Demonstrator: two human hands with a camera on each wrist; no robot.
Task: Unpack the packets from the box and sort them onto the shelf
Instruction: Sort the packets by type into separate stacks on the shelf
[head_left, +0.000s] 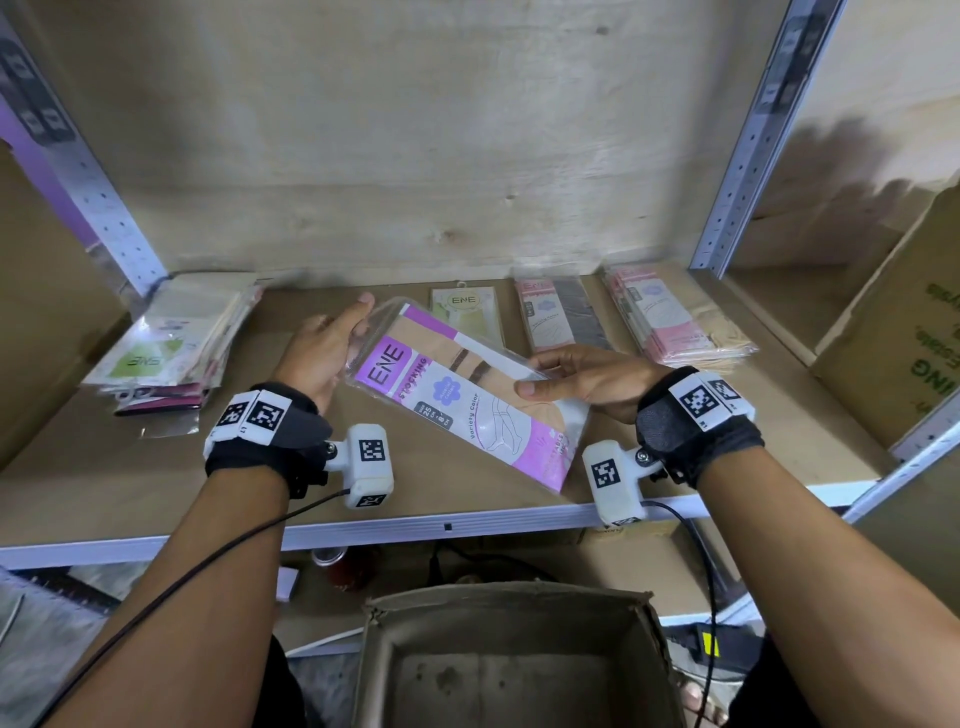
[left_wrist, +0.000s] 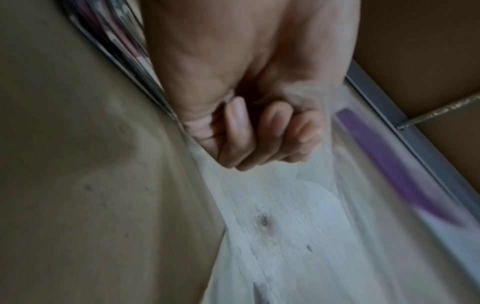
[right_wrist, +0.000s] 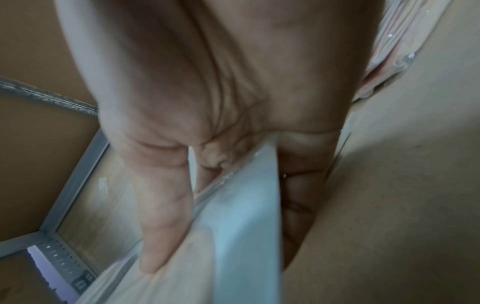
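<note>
A purple and white ENE stocking packet hangs tilted above the wooden shelf, held by both hands. My left hand grips its top left edge, thumb raised and fingers behind the plastic. In the left wrist view that hand shows curled fingers against the clear packet. My right hand pinches the packet's right side, thumb on top. The right wrist view shows the same hand with the packet between thumb and fingers. The open cardboard box stands below the shelf; no packets show in the part of its inside that is in view.
Packets lie sorted on the shelf: a mixed pile at left, a green packet at the back, a pink and grey pair, and a pink stack at right. A large carton fills the neighbouring bay. Metal uprights flank the shelf.
</note>
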